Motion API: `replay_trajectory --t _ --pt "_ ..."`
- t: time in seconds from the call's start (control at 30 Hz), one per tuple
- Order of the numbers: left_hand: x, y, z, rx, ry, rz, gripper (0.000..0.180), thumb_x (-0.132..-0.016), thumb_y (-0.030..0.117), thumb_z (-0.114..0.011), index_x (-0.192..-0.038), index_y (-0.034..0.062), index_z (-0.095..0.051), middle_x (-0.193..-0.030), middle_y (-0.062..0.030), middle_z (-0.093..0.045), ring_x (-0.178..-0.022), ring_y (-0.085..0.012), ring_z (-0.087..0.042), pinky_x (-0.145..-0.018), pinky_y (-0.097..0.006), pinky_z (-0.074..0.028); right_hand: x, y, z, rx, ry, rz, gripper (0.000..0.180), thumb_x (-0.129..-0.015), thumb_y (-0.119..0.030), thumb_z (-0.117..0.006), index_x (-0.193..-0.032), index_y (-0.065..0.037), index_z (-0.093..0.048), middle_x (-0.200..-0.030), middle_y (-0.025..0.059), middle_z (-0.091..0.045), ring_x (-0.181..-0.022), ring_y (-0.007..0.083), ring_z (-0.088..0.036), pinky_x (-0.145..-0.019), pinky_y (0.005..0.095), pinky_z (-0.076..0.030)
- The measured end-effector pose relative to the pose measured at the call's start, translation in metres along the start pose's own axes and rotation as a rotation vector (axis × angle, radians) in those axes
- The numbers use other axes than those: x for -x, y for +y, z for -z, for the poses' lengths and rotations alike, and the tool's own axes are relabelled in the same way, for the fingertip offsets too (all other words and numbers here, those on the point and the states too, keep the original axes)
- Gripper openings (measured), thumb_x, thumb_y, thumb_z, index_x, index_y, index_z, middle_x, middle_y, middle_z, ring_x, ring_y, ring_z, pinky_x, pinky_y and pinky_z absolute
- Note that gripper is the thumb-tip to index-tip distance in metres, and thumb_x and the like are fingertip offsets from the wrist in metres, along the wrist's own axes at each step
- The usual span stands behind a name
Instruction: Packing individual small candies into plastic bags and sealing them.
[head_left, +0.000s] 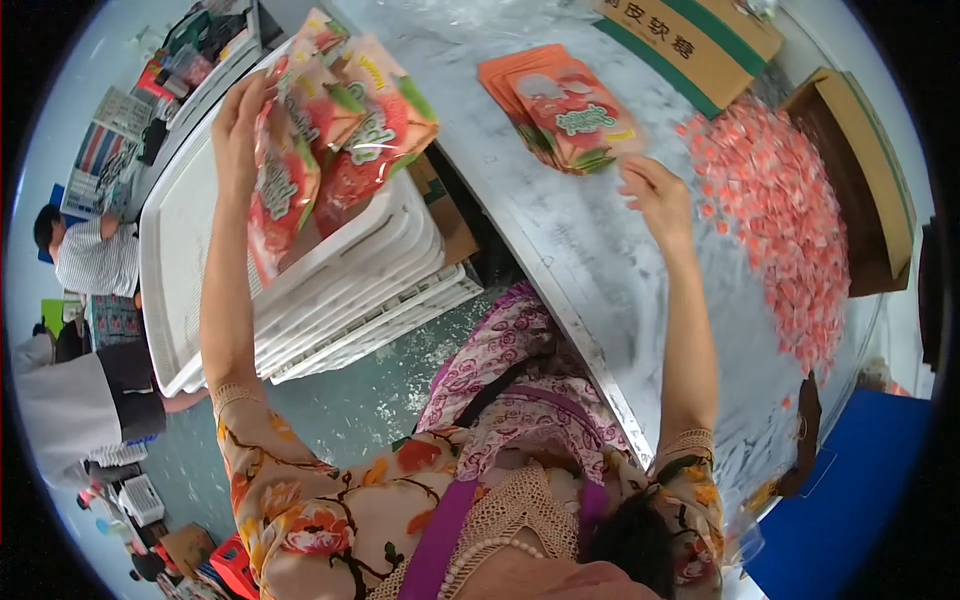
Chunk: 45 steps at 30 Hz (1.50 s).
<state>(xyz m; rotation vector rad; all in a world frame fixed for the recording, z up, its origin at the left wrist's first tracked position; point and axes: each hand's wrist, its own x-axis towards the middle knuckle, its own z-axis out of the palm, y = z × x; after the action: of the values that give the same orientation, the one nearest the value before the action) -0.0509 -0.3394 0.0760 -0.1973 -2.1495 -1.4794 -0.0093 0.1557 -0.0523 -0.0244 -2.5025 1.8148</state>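
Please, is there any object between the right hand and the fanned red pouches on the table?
Nothing visible: the right hand is close beside the right end of the fanned red pouches. The pink pieces lie on the hand's other side.

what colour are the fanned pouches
The pouches are mostly orange-red with green, best in the head view.

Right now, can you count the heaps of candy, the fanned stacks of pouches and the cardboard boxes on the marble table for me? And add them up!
Candy heap: 1
Fanned stack of pouches: 1
Cardboard boxes: 2
Total: 4
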Motion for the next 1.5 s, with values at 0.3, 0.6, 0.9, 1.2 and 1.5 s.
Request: replay_trajectory --t 0.3,0.6,0.9,1.2,1.5 --pt "0.116 0.102 -0.113 -0.223 -0.276 -0.239 0.026 -0.084 0.002 -0.068 -0.11 -0.0007 -0.063 -0.105 -0.0092 -0.067 -0.096 -0.0181 -0.063 -0.086 -0.028 -0.048 0.054 0.137 0.189 0.878 0.663 0.468 0.019 -0.087 -0.01 -0.063 -0.104 0.0 -0.067 -0.095 0.0155 -0.07 -0.083 0.0304 -0.068 -0.071 0.0368 -0.055" --pt "0.141 0.093 -0.353 0.02 -0.864 -0.23 0.031 -0.078 0.002 -0.069 -0.109 0.003 -0.063 -0.101 -0.015 -0.065 -0.093 -0.0331 -0.064 -0.081 -0.036 -0.05 0.146 0.191 0.27 1.07 0.856 -0.024 0.036 -0.094 -0.026 -0.052 -0.122 -0.004 -0.061 -0.124 0.0174 -0.06 -0.117 0.0338 -0.053 -0.1 0.042 -0.041" --pt "0.253 0.108 -0.469 0.148 -1.196 -0.378 0.035 -0.079 -0.003 -0.066 -0.114 0.0018 -0.061 -0.104 -0.0144 -0.062 -0.088 -0.0299 -0.061 -0.077 -0.037 -0.05 0.234 0.105 0.195 -0.32 0.733 -0.308 0.04 -0.098 -0.022 -0.05 -0.133 -0.002 -0.053 -0.13 0.0127 -0.057 -0.115 0.0185 -0.057 -0.097 0.0325 -0.044" --pt "0.277 0.106 -0.464 0.143 -1.182 -0.379 0.032 -0.078 0.0 -0.068 -0.109 -0.0003 -0.064 -0.109 -0.0168 -0.061 -0.098 -0.0347 -0.06 -0.083 -0.041 -0.05 0.281 0.106 0.16 0.341 0.791 -0.111 0.03 -0.091 -0.001 -0.054 -0.12 -0.002 -0.062 -0.12 0.0106 -0.064 -0.11 0.0221 -0.059 -0.09 0.0307 -0.049" --pt "0.313 0.116 -0.455 0.115 -1.367 -0.487 0.049 -0.078 0.013 -0.072 -0.121 -0.0021 -0.055 -0.121 -0.0187 -0.054 -0.105 -0.0371 -0.057 -0.089 -0.042 -0.048 0.267 0.099 0.127 0.742 0.625 -0.029 0.037 -0.08 0.007 -0.057 -0.115 -0.002 -0.063 -0.12 0.013 -0.062 -0.097 0.0319 -0.058 -0.086 0.0367 -0.048"
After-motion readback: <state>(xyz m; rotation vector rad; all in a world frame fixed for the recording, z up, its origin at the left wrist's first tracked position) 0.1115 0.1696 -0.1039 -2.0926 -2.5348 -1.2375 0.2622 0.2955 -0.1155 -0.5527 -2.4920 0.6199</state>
